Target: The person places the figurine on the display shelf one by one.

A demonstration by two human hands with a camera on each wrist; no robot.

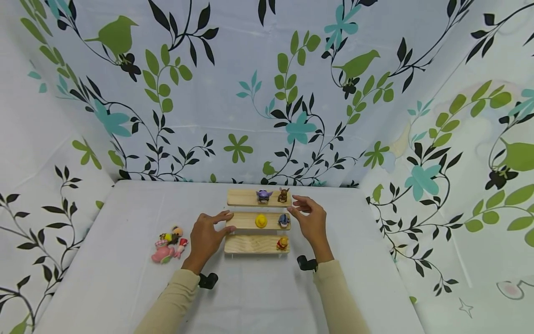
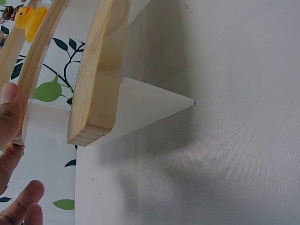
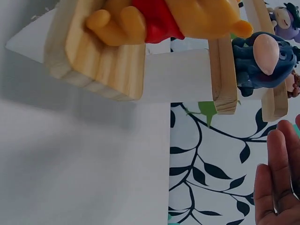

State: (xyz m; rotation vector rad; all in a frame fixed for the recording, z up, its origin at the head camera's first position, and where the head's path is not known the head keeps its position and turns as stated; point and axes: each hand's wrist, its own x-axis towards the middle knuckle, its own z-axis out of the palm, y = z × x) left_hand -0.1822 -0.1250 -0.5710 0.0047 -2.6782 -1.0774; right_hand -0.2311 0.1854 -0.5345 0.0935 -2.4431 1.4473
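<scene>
A stepped wooden display shelf with three boards stands on the table. My left hand pinches the left end of its middle board, thumb at the front edge. My right hand is at the shelf's right end, its visible fingers fairly straight and holding nothing. On the middle board are a yellow duck and a blue donkey figure. A yellow bear figure in a red shirt sits on the front board's right end. A purple figure and a brown figure stand on the back board.
Left of my left hand, several small toys lie in a cluster, among them a pink figure. The white table meets a leaf-patterned cloth at its back edge. White triangular supports hold the boards.
</scene>
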